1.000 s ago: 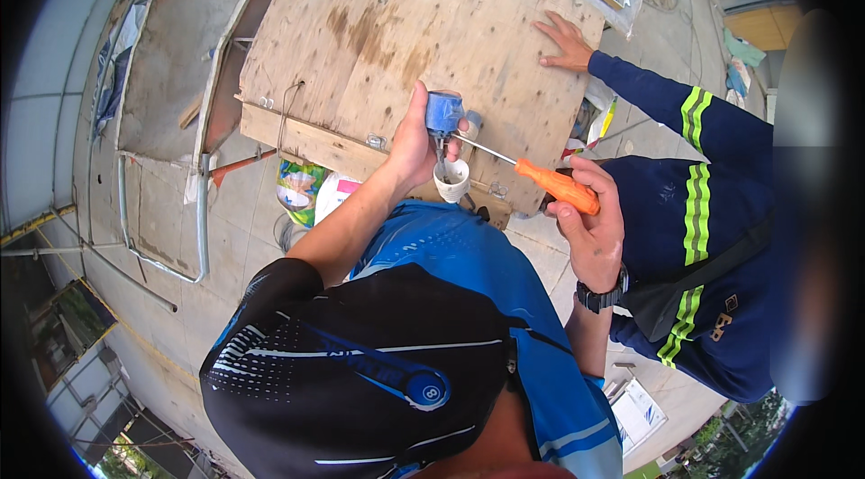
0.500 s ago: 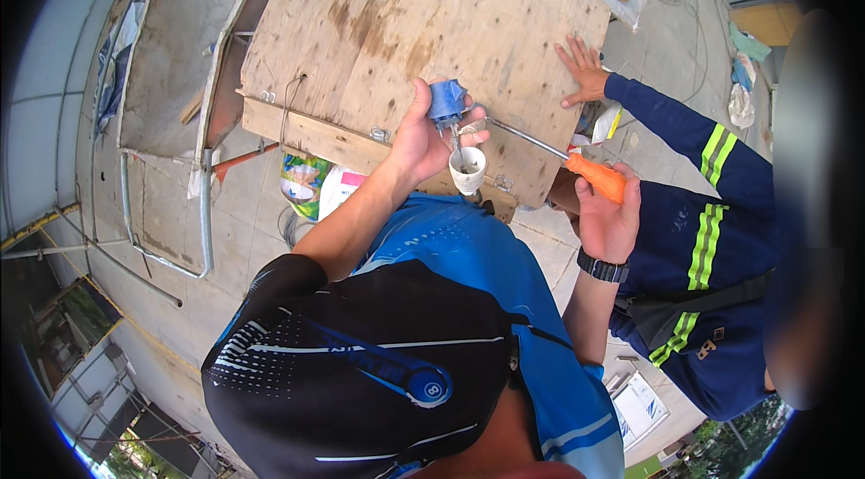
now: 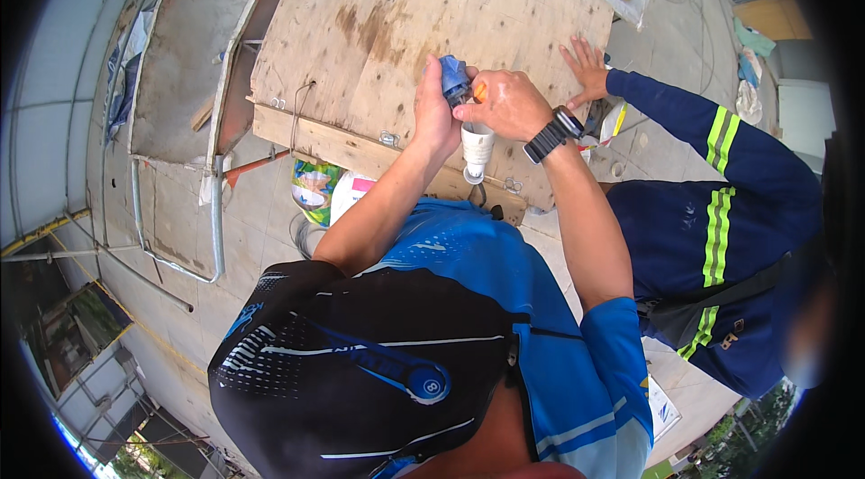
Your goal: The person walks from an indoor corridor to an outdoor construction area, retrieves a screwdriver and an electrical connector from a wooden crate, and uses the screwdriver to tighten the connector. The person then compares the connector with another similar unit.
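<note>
My left hand (image 3: pixel 436 118) is closed around a blue cylindrical fitting (image 3: pixel 455 73), held above the near edge of a plywood board. A white ribbed cup-shaped housing (image 3: pixel 478 153) hangs just below the fitting, its wide end up. My right hand (image 3: pixel 514 106) is closed on a screwdriver (image 3: pixel 480 92), with only a bit of its orange handle showing by the fingers. The screwdriver's tip and the spot it meets are hidden by my hands. Both hands are close together at the fitting.
The plywood board (image 3: pixel 396 19) spreads ahead of me. At right, another person's hand (image 3: pixel 587 70) lies spread on its edge, the arm in a navy sleeve. Metal tube frames (image 3: pixel 218 218) stand at left. A colourful bag (image 3: pixel 314 185) sits beneath the board's near edge.
My right hand has come left and up to the blue fitting, bringing the screwdriver close in. The fitting has tilted and risen slightly; the white housing has swung lower.
</note>
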Demonstrator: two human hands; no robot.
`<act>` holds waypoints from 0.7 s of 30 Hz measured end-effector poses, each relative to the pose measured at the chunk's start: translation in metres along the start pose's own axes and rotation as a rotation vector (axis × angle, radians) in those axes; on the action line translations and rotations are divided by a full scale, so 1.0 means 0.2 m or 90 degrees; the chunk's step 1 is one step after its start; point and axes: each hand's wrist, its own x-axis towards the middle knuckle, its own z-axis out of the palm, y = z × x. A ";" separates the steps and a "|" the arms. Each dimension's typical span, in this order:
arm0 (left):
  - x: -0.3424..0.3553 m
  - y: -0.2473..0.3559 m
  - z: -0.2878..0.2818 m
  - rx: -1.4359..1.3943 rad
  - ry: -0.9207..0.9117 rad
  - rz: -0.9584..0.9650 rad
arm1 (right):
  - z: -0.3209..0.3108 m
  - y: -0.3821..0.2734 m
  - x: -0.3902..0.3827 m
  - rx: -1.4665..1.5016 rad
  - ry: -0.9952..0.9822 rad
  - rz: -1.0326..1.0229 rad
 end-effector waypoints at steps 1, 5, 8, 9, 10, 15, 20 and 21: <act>0.00 0.00 0.00 -0.005 0.007 -0.008 | 0.05 0.01 0.01 0.030 -0.027 0.038; 0.00 0.00 -0.08 0.025 0.046 -0.009 | 0.18 0.04 0.01 0.127 -0.103 0.131; 0.01 -0.02 -0.12 0.050 0.080 -0.021 | 0.23 0.05 -0.01 0.152 -0.096 0.145; 0.02 -0.03 -0.13 0.052 0.105 -0.037 | 0.25 0.04 -0.03 0.080 -0.054 0.132; 0.03 -0.04 -0.12 0.054 0.130 -0.055 | 0.29 0.03 -0.04 0.007 -0.011 0.120; 0.30 0.10 -0.29 -0.172 0.258 -0.017 | 0.30 -0.01 -0.16 -0.049 -0.062 0.051; 0.39 0.61 -0.46 -0.078 0.118 0.163 | 0.27 0.02 -0.30 -0.017 0.086 0.122; 0.34 0.64 -0.39 -0.090 0.076 0.135 | 0.24 0.10 -0.25 -0.025 0.129 0.124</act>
